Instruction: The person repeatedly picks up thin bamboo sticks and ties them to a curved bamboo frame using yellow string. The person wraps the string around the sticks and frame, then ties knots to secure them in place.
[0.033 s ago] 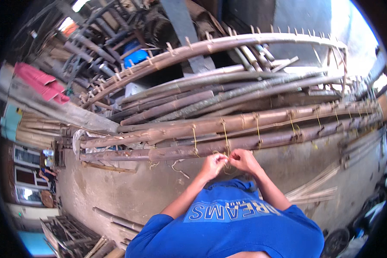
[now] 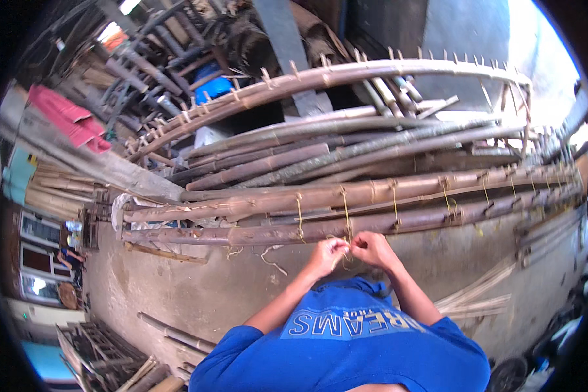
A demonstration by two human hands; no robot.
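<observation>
Two long bamboo poles lie side by side across the view, the far pole (image 2: 261,204) and the near pole (image 2: 274,236). Thin yellow cords run between them at intervals, tied around short pegs. At one cord (image 2: 347,212), just on the near side of the near pole, my two hands meet. My left hand (image 2: 326,256) pinches the thin yellow cord with its fingertips. Close beside it, my right hand (image 2: 374,249) has its fingers curled and pinched on the same cord. Loose strands hang around the fingertips; the exact knot is too small to make out.
Beyond the poles lies a stack of bamboo lengths (image 2: 287,163), under a raised curved pole (image 2: 320,76) with upright pegs. Split bamboo strips (image 2: 473,291) lie on the floor at right. A red cloth (image 2: 68,117) hangs on a ledge at left. Another person (image 2: 72,258) is far left.
The scene sits slightly lower in the picture. Both hands stay at the same cord, still pinched together, with barely any shift of the fingers.
</observation>
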